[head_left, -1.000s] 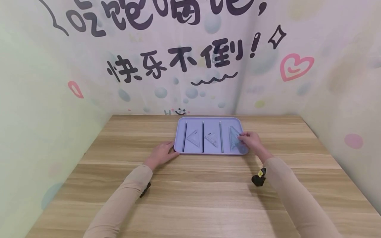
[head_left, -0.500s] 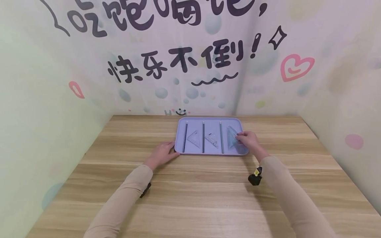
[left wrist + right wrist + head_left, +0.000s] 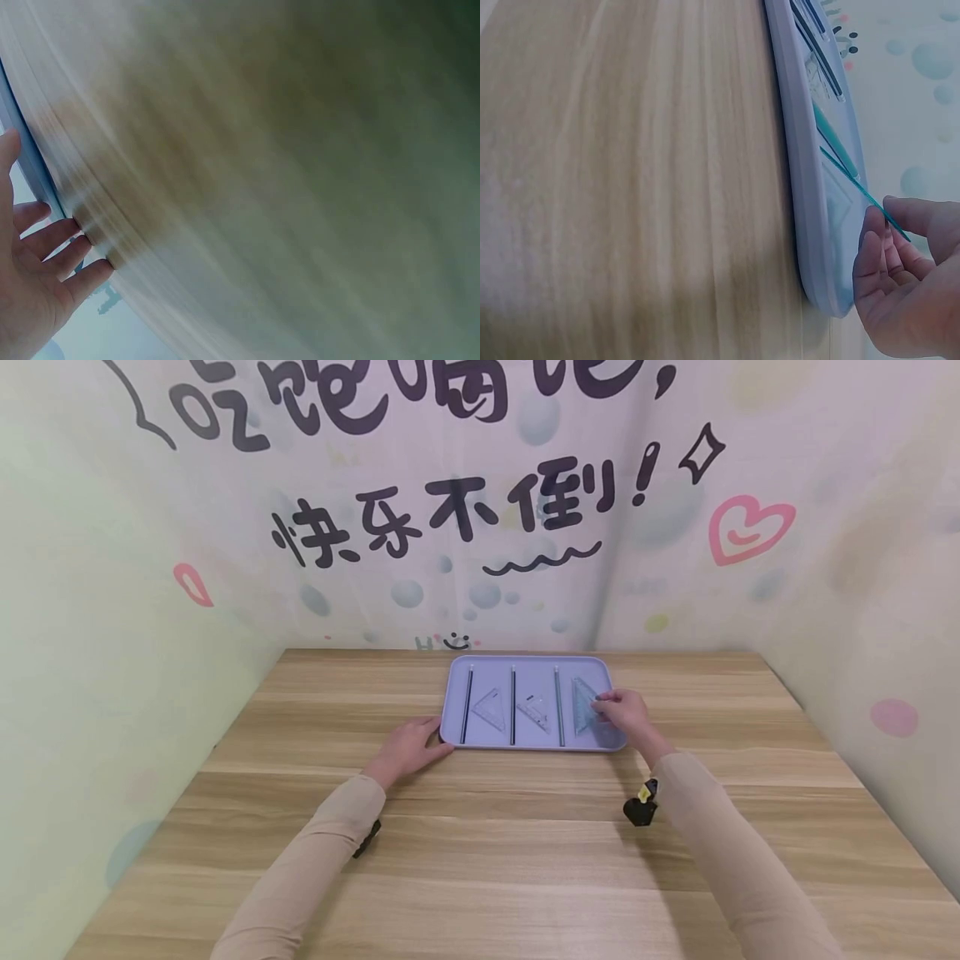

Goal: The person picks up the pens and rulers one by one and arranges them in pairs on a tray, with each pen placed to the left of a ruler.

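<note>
A lavender tray (image 3: pixel 536 662) lies at the far side of the table. Over its right end, my right hand (image 3: pixel 624 710) pinches a clear teal set square (image 3: pixel 582 703) between thumb and fingers. The right wrist view catches this set square (image 3: pixel 855 184) nearly edge-on, tilted above the tray floor. My left hand (image 3: pixel 407 747) rests with extended fingers against the tray's near left corner; those fingers (image 3: pixel 64 259) appear spread beside the rim in the left wrist view. On the tray, a teal pencil (image 3: pixel 558 706), two dark pencils (image 3: pixel 513 706) and two smaller clear set squares (image 3: pixel 490 710) alternate.
The tray stands on a wood-grain table (image 3: pixel 480 835), close to its back edge. Behind it hangs a printed cloth backdrop (image 3: pixel 450 585), and pale walls (image 3: pixel 862 610) close in both sides. Black wrist gear (image 3: pixel 640 810) hangs under the right sleeve.
My right hand has shifted slightly left with the teal set square, bringing it nearer the teal pencil; the last half second shows hardly any motion. My left hand stays at the tray corner.
</note>
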Demonstrator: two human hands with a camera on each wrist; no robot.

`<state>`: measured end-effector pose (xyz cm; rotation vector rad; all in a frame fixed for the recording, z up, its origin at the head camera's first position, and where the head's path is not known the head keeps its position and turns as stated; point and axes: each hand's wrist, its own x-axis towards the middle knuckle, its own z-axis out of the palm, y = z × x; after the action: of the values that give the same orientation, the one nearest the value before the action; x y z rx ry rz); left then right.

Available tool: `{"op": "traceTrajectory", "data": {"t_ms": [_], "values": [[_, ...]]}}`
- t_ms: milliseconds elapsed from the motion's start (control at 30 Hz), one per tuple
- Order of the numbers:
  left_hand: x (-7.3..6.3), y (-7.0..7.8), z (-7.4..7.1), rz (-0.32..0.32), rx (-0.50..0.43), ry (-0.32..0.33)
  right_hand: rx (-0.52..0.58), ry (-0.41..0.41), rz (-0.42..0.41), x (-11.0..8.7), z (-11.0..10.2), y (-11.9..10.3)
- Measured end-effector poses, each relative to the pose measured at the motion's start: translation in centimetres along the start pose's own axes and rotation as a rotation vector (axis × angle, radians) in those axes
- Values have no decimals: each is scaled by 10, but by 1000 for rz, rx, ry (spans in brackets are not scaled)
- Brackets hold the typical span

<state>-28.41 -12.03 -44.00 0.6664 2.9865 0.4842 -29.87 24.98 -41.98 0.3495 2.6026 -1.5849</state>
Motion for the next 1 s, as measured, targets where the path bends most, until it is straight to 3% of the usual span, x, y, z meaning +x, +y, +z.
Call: {"op": "traceTrajectory", "data": {"t_ms": [600,1000], "values": [[-2,1,-2,13,1,1,-63,35,-5,1,6,-2],[-1,2,-2,8,3,1,-168,58,-26,-2,5,-2]]}}
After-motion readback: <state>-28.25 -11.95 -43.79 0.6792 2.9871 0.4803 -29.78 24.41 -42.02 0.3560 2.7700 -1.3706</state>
